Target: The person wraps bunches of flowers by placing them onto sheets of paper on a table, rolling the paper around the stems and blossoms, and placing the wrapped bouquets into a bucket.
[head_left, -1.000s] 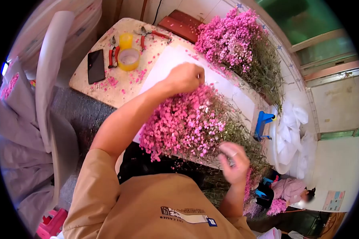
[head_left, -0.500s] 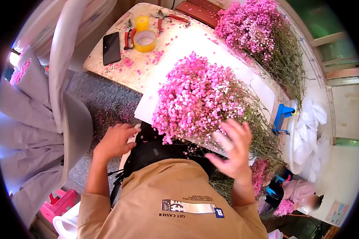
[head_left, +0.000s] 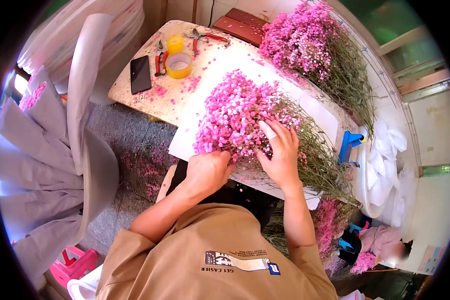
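Observation:
A bunch of pink flowers [head_left: 235, 107] lies on a white sheet [head_left: 190, 135] on the table, its green stems pointing to the lower right. At the near edge of the blossoms, my left hand [head_left: 207, 170] has its fingers curled together; what they pinch, if anything, is too small to make out. My right hand [head_left: 279, 152] rests on the near right side of the bunch, fingers apart, with a white wrap around one finger.
On the table [head_left: 130, 75] are a phone [head_left: 140, 75], tape rolls [head_left: 179, 65], red-handled pruners [head_left: 160, 61] and a second flower bunch [head_left: 305, 42]. A blue tape dispenser [head_left: 350, 146] stands at right. A co-worker [head_left: 380, 242] sits at the lower right.
My left hand has gone from over the bunch, down beside my lap, then up to the blossoms' near edge. My right hand has moved up onto the bunch.

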A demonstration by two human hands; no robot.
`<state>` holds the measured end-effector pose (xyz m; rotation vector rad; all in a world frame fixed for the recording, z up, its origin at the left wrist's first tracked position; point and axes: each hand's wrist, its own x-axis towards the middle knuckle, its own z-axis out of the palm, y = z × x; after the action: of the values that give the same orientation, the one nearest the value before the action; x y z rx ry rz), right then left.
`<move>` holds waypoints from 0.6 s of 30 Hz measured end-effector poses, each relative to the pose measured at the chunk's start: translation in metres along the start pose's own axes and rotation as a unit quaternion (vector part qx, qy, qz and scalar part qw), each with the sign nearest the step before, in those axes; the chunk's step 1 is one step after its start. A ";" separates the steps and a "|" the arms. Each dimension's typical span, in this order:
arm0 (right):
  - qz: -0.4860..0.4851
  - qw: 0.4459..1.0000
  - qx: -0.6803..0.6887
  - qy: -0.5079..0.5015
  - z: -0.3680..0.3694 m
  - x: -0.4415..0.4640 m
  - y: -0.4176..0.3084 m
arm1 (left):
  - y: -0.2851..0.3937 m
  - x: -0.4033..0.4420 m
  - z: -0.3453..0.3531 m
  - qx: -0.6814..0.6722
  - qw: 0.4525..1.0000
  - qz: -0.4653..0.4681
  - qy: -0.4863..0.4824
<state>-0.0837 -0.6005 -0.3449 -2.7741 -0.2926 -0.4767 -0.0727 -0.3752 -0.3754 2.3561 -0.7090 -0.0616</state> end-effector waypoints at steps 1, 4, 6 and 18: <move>-0.001 1.000 0.007 -0.003 0.001 -0.001 0.001 | 0.002 0.003 0.002 0.013 1.000 0.013 0.001; 0.010 1.000 0.024 -0.002 0.002 -0.003 0.003 | 0.006 -0.011 -0.009 -0.032 0.997 0.059 0.036; 0.001 0.999 0.033 0.001 0.004 -0.004 0.007 | 0.000 -0.025 -0.016 -0.102 0.990 0.070 0.071; -0.110 0.973 0.181 0.095 -0.024 -0.045 -0.034 | 0.001 -0.021 0.005 -0.138 0.986 -0.084 0.041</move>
<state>-0.1403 -0.5837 -0.3304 -2.3337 -0.5826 -0.6657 -0.0924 -0.3677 -0.3821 2.1322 -0.4296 -0.1277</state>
